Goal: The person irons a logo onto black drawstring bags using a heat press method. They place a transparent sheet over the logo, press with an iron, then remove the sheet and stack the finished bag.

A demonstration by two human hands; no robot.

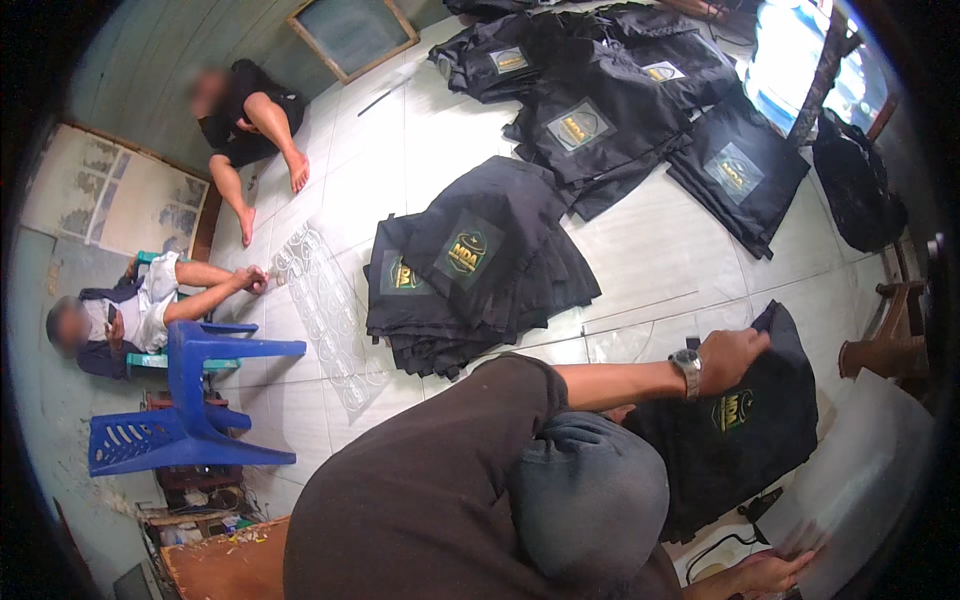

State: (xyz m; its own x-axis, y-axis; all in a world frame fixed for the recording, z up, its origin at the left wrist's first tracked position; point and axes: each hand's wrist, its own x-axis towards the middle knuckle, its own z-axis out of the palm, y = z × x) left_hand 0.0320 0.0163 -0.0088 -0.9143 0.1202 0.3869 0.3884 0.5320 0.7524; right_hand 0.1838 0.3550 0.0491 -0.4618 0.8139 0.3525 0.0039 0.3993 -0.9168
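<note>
My left hand (731, 360), with a metal watch on its wrist, pinches the upper edge of a black fabric piece (720, 465) lying in front of me. This piece bears a gold and green printed emblem (733, 411). Nearer the lower right, my right hand (780, 571) holds a translucent sheet (862, 480) by its edge; the sheet is partly blurred. Beside my left knee rises a stack of black fabric pieces (517, 300), with a clear film over the emblem on top (469, 249). My grey-clad knee (592, 495) hides part of the fabric before me.
More black fabric piles (592, 112) lie across the tiled floor (645, 240). A strip of clear printed film (322, 315) is on the tiles. Blue plastic chairs (187, 405), a seated person (142, 315) and another person on the floor (255, 120) are at left. A wooden stand (885, 352) is at right.
</note>
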